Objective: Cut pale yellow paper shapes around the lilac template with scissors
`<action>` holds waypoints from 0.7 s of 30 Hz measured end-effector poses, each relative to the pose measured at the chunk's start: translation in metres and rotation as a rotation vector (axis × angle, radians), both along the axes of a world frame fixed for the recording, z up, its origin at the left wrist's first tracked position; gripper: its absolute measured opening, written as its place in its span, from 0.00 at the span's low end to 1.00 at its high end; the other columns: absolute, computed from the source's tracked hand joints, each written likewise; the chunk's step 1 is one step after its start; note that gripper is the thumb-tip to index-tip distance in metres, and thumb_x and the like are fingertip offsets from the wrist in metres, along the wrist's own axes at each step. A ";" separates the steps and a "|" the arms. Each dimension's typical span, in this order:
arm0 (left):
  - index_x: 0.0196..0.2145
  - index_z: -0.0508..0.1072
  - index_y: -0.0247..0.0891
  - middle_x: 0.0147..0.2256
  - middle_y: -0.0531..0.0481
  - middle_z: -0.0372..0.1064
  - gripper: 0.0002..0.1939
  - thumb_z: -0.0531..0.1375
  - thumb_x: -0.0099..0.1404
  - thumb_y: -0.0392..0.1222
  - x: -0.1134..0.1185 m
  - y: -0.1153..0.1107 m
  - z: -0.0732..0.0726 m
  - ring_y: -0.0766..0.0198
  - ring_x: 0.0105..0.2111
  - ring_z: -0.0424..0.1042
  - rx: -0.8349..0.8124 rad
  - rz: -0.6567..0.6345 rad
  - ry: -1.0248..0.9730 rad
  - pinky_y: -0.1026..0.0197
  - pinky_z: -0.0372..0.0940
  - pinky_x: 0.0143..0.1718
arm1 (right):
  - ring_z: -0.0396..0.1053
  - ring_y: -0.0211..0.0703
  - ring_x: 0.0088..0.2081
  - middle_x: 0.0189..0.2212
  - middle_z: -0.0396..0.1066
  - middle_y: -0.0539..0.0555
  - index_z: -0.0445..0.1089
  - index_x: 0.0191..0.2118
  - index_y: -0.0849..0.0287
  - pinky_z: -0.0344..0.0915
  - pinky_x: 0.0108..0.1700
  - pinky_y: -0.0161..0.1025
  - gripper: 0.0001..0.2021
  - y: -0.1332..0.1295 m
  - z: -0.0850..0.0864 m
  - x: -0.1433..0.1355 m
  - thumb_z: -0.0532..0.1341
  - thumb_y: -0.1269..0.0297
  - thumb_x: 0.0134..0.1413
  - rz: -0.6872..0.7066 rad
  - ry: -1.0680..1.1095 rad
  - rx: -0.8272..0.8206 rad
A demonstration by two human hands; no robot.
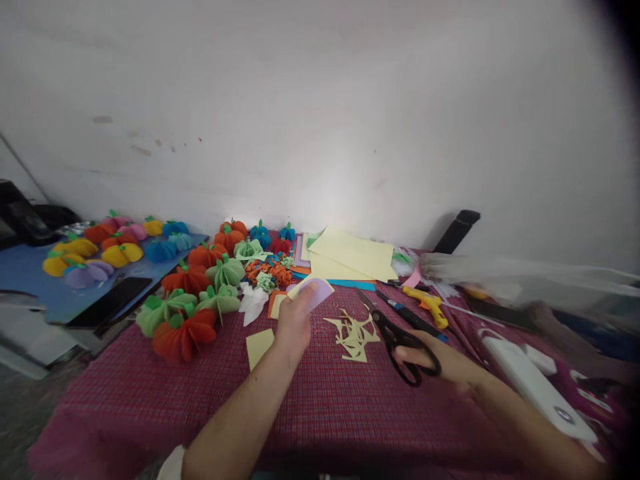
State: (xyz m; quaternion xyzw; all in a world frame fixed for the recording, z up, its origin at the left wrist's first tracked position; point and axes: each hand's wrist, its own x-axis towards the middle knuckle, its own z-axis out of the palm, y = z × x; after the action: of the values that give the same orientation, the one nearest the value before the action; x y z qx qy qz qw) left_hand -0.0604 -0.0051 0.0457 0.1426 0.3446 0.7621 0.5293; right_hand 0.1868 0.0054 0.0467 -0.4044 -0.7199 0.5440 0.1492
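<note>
My left hand pinches a small stack of paper, with a lilac piece on the right and a pale yellow edge behind it. Black scissors are in my right hand, fingers through the handle loops, blades pointing up and to the left. The scissors are apart from the paper. Between and below the hands lies a heap of pale yellow paper scraps. A pale yellow square rests beside my left forearm.
Paper pumpkins fill the left side. Yellow sheets lie at the back. A yellow glue gun, a blue-black cutter and a white power strip are on the right. The wall stands behind.
</note>
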 end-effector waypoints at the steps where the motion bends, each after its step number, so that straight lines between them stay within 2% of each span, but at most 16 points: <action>1: 0.24 0.73 0.34 0.23 0.51 0.73 0.09 0.66 0.42 0.35 0.000 -0.001 0.001 0.66 0.25 0.71 0.000 0.002 -0.012 0.66 0.63 0.27 | 0.61 0.35 0.22 0.21 0.64 0.49 0.64 0.26 0.63 0.56 0.22 0.31 0.13 -0.004 0.001 -0.006 0.56 0.56 0.50 -0.025 0.076 -0.025; 2: 0.24 0.73 0.34 0.23 0.51 0.73 0.08 0.66 0.42 0.34 0.000 -0.001 0.003 0.66 0.25 0.71 0.003 0.003 -0.023 0.67 0.63 0.27 | 0.61 0.35 0.21 0.21 0.64 0.50 0.63 0.28 0.63 0.56 0.22 0.31 0.13 -0.008 0.001 -0.014 0.55 0.56 0.52 -0.010 0.135 -0.088; 4: 0.25 0.73 0.34 0.24 0.51 0.73 0.08 0.65 0.43 0.34 -0.001 -0.001 0.004 0.67 0.24 0.71 0.008 0.002 -0.038 0.68 0.62 0.25 | 0.66 0.38 0.26 0.27 0.68 0.54 0.61 0.35 0.63 0.60 0.25 0.34 0.12 -0.016 0.001 -0.030 0.57 0.58 0.51 -0.008 0.228 -0.216; 6: 0.25 0.73 0.34 0.24 0.51 0.73 0.08 0.65 0.43 0.35 -0.002 -0.001 0.003 0.67 0.24 0.71 0.006 0.000 -0.041 0.68 0.62 0.23 | 0.66 0.38 0.26 0.31 0.67 0.55 0.59 0.39 0.61 0.61 0.25 0.34 0.12 -0.021 0.001 -0.045 0.58 0.60 0.51 -0.043 0.334 -0.264; 10: 0.27 0.73 0.35 0.25 0.50 0.73 0.08 0.65 0.45 0.35 -0.004 0.000 0.000 0.66 0.26 0.71 0.003 -0.008 -0.045 0.68 0.63 0.25 | 0.61 0.32 0.24 0.28 0.61 0.49 0.61 0.40 0.60 0.58 0.26 0.32 0.12 -0.027 -0.007 -0.061 0.60 0.64 0.49 -0.134 0.496 -0.176; 13: 0.28 0.73 0.35 0.27 0.50 0.73 0.09 0.65 0.45 0.35 -0.003 -0.001 0.000 0.66 0.27 0.71 0.005 -0.019 -0.056 0.67 0.64 0.27 | 0.60 0.36 0.29 0.31 0.61 0.50 0.60 0.46 0.57 0.58 0.31 0.35 0.18 -0.034 -0.017 -0.061 0.60 0.59 0.48 -0.114 0.555 -0.159; 17: 0.29 0.73 0.35 0.26 0.49 0.73 0.10 0.65 0.45 0.35 0.000 -0.003 0.002 0.66 0.27 0.71 -0.031 -0.047 -0.059 0.66 0.64 0.27 | 0.60 0.41 0.37 0.36 0.62 0.53 0.56 0.51 0.54 0.57 0.38 0.38 0.24 -0.044 -0.025 -0.057 0.59 0.55 0.49 -0.106 0.468 -0.062; 21: 0.28 0.73 0.35 0.25 0.50 0.73 0.09 0.65 0.45 0.35 0.003 -0.005 0.003 0.66 0.27 0.71 -0.048 -0.063 -0.056 0.66 0.63 0.28 | 0.59 0.40 0.34 0.33 0.63 0.52 0.55 0.51 0.54 0.57 0.34 0.37 0.24 -0.048 -0.027 -0.061 0.58 0.53 0.50 -0.091 0.462 -0.067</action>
State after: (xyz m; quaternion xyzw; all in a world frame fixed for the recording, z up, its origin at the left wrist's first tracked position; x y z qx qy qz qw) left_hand -0.0572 -0.0102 0.0483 0.1194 0.3433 0.7404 0.5655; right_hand 0.1257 -0.0423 0.0197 -0.3060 -0.6293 0.6382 0.3210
